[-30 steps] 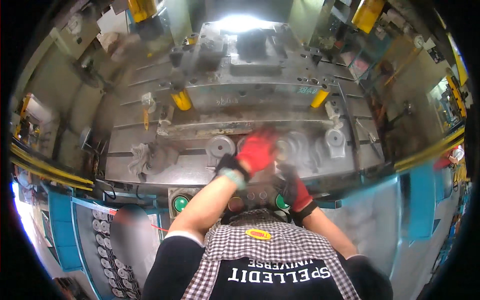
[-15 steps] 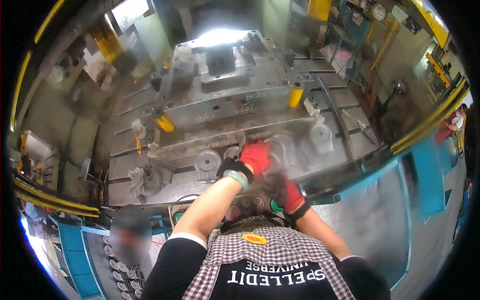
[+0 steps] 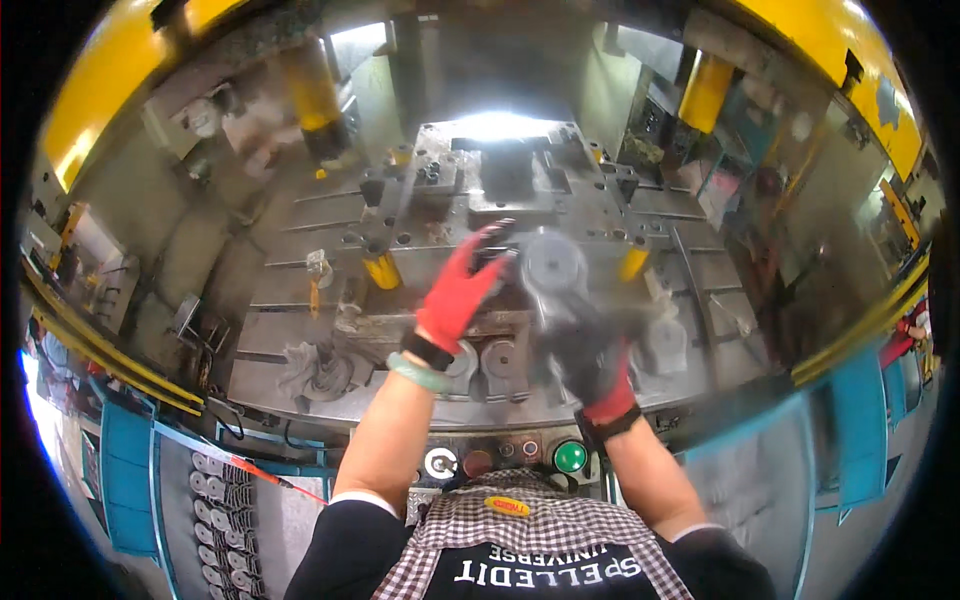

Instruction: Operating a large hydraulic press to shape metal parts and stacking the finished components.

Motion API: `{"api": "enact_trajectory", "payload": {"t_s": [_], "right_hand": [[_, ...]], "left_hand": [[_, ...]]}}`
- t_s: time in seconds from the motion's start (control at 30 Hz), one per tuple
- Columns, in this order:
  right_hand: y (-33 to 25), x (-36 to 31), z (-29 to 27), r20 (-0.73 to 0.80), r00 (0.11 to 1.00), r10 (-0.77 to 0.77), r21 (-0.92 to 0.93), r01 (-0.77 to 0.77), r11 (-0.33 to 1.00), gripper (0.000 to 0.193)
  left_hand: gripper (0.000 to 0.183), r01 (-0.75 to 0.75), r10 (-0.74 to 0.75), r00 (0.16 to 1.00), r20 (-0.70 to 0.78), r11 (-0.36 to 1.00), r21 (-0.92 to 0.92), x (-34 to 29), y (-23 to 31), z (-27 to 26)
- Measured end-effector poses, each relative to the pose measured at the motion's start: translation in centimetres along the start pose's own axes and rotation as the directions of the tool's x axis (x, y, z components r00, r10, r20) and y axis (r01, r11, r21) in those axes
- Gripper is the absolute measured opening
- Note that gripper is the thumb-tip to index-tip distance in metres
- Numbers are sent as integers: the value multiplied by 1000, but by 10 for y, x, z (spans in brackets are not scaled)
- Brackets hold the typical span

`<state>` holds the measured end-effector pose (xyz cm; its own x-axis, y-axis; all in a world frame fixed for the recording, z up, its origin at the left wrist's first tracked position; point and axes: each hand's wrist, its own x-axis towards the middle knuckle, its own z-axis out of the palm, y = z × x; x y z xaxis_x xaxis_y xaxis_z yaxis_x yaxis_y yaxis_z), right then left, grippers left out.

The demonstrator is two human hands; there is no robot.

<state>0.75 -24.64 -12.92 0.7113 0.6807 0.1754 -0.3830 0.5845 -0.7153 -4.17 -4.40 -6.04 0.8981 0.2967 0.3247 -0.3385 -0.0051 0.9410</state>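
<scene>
The left hand (image 3: 458,295) spreads empty fingers beside a metal part (image 3: 553,268) clasped in the blurred, closed right hand (image 3: 592,365).

My right hand (image 3: 592,365), in a red-and-black glove, is motion-blurred at four o'clock; its fingers are indistinct and hide the lower end of a grey, round-headed metal part (image 3: 553,263). At six o'clock, the wrist of my red-gloved left hand (image 3: 460,297) covers one side of a grey, disc-shaped metal piece (image 3: 463,368). At two o'clock, the view's top edge crops a yellow metal frame (image 3: 840,50).
</scene>
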Motion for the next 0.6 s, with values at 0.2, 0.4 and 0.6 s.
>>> {"api": "enact_trajectory", "payload": {"t_s": [0.2,0.4,0.6], "right_hand": [[-12,145,31,117,983,-140,69,133,989,62],[-10,255,16,179,984,-1,355,-64,932,51],[-16,267,16,181,980,79,370,-143,918,53]], "left_hand": [[36,-18,31,944,-328,999,44,-59,-12,-112],[52,624,123,704,-699,363,692,-161,-58,-248],[74,766,-358,570,-739,-94,636,-207,-87,-269]]}}
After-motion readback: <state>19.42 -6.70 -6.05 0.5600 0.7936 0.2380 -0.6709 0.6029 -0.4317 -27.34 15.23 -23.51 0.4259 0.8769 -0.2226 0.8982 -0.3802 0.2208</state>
